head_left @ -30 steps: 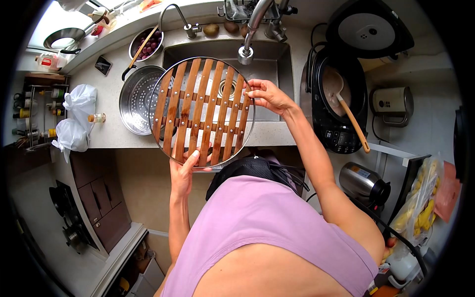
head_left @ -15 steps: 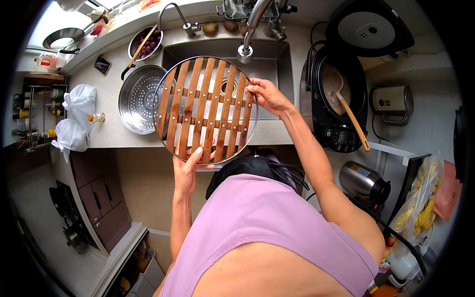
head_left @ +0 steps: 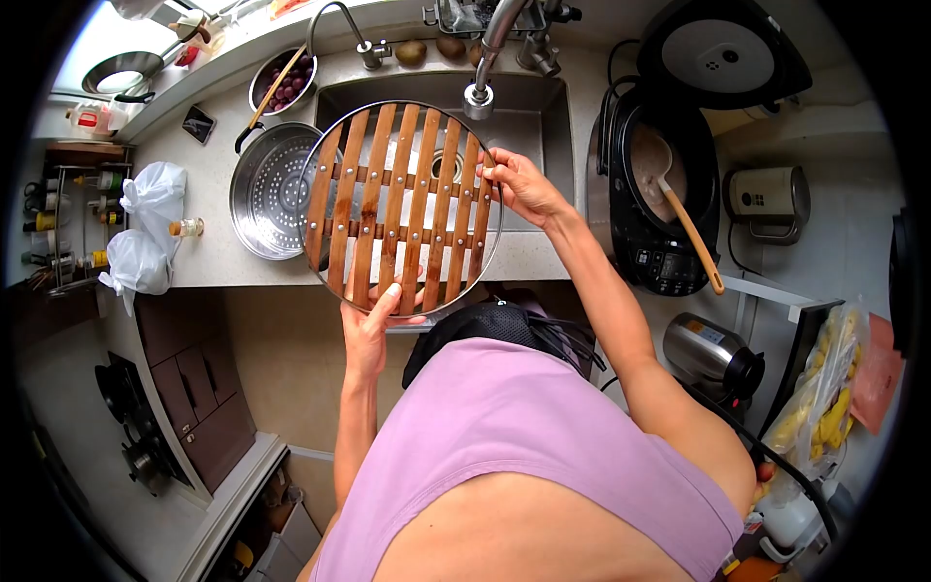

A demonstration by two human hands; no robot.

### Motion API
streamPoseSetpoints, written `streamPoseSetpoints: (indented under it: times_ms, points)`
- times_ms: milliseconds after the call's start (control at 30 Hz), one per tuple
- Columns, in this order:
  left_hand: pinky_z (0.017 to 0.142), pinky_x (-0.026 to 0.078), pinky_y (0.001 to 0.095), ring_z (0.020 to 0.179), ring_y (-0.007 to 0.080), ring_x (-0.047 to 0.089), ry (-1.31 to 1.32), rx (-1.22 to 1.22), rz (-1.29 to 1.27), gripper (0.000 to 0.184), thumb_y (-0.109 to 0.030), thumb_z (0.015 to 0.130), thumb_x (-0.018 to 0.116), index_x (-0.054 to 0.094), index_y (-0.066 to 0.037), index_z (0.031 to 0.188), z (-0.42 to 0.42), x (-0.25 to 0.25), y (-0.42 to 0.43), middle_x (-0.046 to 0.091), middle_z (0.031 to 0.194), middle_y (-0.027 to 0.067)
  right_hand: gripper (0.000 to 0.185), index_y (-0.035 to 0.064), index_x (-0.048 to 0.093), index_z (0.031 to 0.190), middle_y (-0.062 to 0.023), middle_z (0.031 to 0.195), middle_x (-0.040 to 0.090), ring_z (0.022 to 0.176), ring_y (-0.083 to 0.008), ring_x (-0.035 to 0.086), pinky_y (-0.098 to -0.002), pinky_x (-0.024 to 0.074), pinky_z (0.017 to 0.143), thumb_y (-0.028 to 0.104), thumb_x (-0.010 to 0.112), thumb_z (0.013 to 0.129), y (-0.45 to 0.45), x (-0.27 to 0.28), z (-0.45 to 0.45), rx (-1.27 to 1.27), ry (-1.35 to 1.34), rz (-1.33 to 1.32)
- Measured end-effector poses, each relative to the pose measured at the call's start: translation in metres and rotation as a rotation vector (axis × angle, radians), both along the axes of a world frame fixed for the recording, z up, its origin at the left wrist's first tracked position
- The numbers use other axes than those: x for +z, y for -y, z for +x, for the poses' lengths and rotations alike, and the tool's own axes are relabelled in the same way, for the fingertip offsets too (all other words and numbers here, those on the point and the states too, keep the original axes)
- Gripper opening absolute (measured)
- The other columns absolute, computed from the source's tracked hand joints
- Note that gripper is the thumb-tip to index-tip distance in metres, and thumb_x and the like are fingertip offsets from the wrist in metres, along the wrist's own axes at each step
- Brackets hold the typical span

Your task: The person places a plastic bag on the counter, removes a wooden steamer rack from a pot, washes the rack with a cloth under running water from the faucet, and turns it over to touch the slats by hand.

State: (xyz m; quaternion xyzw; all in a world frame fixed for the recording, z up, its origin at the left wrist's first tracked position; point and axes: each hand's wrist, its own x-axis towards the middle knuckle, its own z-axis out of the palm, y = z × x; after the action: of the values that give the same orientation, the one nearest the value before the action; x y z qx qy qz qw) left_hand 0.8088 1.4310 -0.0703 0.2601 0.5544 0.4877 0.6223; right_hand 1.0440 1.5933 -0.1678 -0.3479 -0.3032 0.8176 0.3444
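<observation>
A round wooden steamer rack point(head_left: 418, 202), brown slats riveted to crossbars inside a metal ring, is held over the front edge of the sink point(head_left: 543, 126). My left hand point(head_left: 367, 328) grips its near edge, thumb on top of the slats and fingers partly hidden below. At the right rim, my right hand point(head_left: 522, 184) pinches the ring and outermost slat. To the left, a perforated steel steamer pot point(head_left: 267, 209) stands on the counter, partly covered by the rack. Through the slats the sink drain shows.
A bowl of dark red fruit point(head_left: 283, 89) sits behind the pot. The faucet point(head_left: 479, 95) hangs over the sink. On the right is an open rice cooker point(head_left: 669, 262) with a ladle point(head_left: 690, 228) in it. White plastic bags point(head_left: 145, 233) and a phone point(head_left: 199, 125) lie left.
The rack has risen slightly in the view, its far edge a little farther over the sink. Both hands keep their hold on it.
</observation>
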Motion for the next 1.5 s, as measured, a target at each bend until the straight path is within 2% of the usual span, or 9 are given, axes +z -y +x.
streamPoseSetpoints:
  times_ms: [500,667,800,967,1100,1200,1300,1367,1500]
  points:
    - [0.061,0.063,0.035,0.086,0.0276,0.069,0.007,0.041,-0.009,0.052,-0.008,0.09,0.058,0.035,0.0,0.137,0.008,-0.006,0.003,0.063,0.108,0.0182,0.022,0.0061,0.06,0.11,0.0034,0.09,0.058,0.081,-0.0022,0.055,-0.0201,0.0489,0.072,0.02,0.057,0.094,0.006,-0.005,-0.009,-0.164,0.059,0.058]
    - [0.061,0.063,0.0346,0.086,0.0264,0.069,-0.024,0.032,-0.001,0.051,-0.007,0.091,0.057,0.036,-0.001,0.137,0.009,-0.004,0.004,0.063,0.108,0.0176,0.027,-0.0034,0.063,0.109,-0.0019,0.075,0.063,0.067,-0.0086,0.061,-0.0251,0.051,0.065,0.013,0.058,0.089,0.003,-0.001,-0.006,-0.101,0.639,0.561]
    - [0.062,0.063,0.0348,0.089,0.0258,0.068,-0.07,0.009,0.033,0.051,-0.007,0.091,0.057,0.037,-0.001,0.137,0.012,0.003,0.004,0.062,0.109,0.0166,0.025,-0.0054,0.062,0.104,-0.002,0.068,0.06,0.06,-0.0065,0.055,-0.0236,0.0474,0.059,0.015,0.059,0.091,0.001,0.01,-0.003,-0.08,0.736,0.687]
    - [0.061,0.062,0.0347,0.088,0.0263,0.068,-0.095,0.008,0.007,0.055,-0.007,0.091,0.057,0.034,-0.002,0.141,0.011,-0.001,0.008,0.062,0.109,0.0162,0.019,-0.0055,0.061,0.098,-0.012,0.065,0.058,0.057,-0.0126,0.057,-0.0286,0.0465,0.056,0.009,0.06,0.087,0.0,0.026,-0.002,0.035,0.927,0.786]
    - [0.06,0.062,0.0345,0.086,0.0264,0.069,-0.095,0.011,0.02,0.06,-0.008,0.09,0.058,0.03,-0.004,0.143,0.014,0.001,0.007,0.062,0.11,0.0165,0.017,-0.0055,0.06,0.098,-0.0133,0.064,0.057,0.057,-0.0172,0.059,-0.0322,0.047,0.057,0.008,0.058,0.087,-0.002,0.005,-0.003,-0.042,0.949,0.986]
    - [0.061,0.062,0.0343,0.087,0.0256,0.068,-0.106,0.01,0.029,0.061,-0.008,0.09,0.058,0.03,-0.004,0.144,0.014,0.001,0.008,0.061,0.112,0.017,0.022,-0.0057,0.059,0.105,-0.0138,0.072,0.06,0.063,-0.0213,0.062,-0.0332,0.0501,0.06,0.006,0.058,0.087,0.001,0.007,-0.006,0.014,1.061,0.943]
    - [0.062,0.063,0.0339,0.086,0.0235,0.068,-0.117,0.022,0.024,0.052,-0.006,0.092,0.056,0.036,-0.002,0.14,0.015,0.001,0.007,0.063,0.105,0.0146,0.027,-0.0007,0.059,0.112,-0.0126,0.088,0.06,0.075,-0.0216,0.063,-0.0332,0.0532,0.067,0.008,0.06,0.087,0.004,0.021,-0.014,-0.193,0.932,0.902]
    - [0.062,0.063,0.0336,0.087,0.0233,0.068,-0.111,0.02,0.033,0.048,-0.005,0.092,0.056,0.039,0.0,0.137,0.015,0.005,0.006,0.063,0.106,0.0151,0.031,0.0074,0.06,0.118,-0.0099,0.101,0.056,0.086,-0.0203,0.062,-0.0336,0.0545,0.073,0.009,0.061,0.087,0.001,0.039,-0.019,-0.392,1.074,1.122]
    - [0.062,0.062,0.0326,0.088,0.0229,0.068,-0.138,-0.046,0.038,0.042,-0.004,0.092,0.055,0.044,0.003,0.132,0.012,0.0,0.007,0.063,0.109,0.0167,0.025,0.0086,0.064,0.11,-0.0076,0.102,0.053,0.085,-0.019,0.062,-0.0333,0.0542,0.075,0.014,0.067,0.085,-0.02,0.041,-0.02,-0.143,1.07,1.268]
